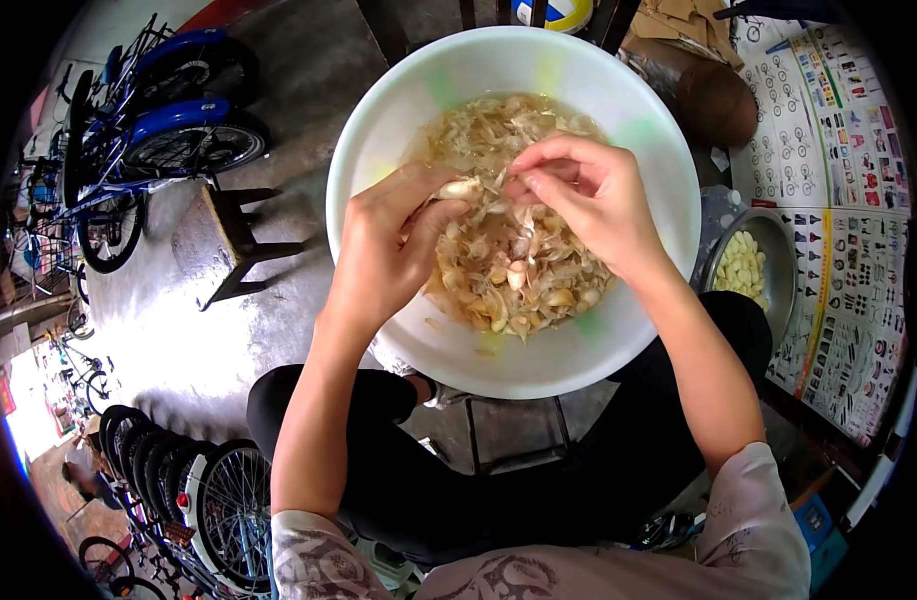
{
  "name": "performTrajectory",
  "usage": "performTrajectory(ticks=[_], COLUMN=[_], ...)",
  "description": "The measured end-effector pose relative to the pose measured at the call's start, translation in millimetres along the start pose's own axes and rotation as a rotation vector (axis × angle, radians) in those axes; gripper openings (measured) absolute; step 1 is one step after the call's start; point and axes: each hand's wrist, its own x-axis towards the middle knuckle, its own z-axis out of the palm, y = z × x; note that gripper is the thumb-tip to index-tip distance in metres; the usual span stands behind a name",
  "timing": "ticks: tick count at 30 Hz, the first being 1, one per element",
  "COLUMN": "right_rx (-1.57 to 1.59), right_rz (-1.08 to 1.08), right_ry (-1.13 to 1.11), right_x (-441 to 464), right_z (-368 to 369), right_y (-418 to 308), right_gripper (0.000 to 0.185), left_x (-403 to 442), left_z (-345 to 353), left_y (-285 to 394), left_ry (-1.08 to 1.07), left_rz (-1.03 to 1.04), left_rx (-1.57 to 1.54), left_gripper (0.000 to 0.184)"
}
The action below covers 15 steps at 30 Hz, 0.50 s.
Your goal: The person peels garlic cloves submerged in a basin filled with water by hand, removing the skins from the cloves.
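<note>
With our left hand (pixel 384 235) pinching the garlic clove (pixel 463 189), we'd best peel low over the white basin (pixel 379 135) using our right hand's (pixel 604 200) narrow grip.

Basin (pixel 644 125): smooth plastic, slight sheen. Garlic skins (pixel 559 272): thin, papery, wet-looking. Bowl (pixel 783 285): shiny metal. Chart (pixel 851 260): printed paper. Trousers (pixel 499 512): matt cloth. Stool (pixel 207 240): looks wooden. Floor (pixel 304 145): looks like concrete.

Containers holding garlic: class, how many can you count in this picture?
2: the white plastic basin at upper centre, and the metal bowl to its right, with peeled garlic cloves. Others may be hidden.
</note>
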Motion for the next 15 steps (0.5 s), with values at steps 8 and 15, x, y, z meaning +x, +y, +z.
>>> performTrajectory(ticks=[8, 15], right_rx=[-0.284, -0.409], right_rz=[-0.362, -0.575], right_ry=[0.06, 0.007], right_x=[4, 8], right_z=[16, 13], right_y=[-7, -6], right_gripper=[0.021, 0.015], left_x=[1, -5], left_z=[3, 3], left_y=[2, 6], left_ry=[-0.036, -0.178], left_rz=[-0.085, -0.309], left_rx=[-0.099, -0.219], left_gripper=[0.02, 0.024])
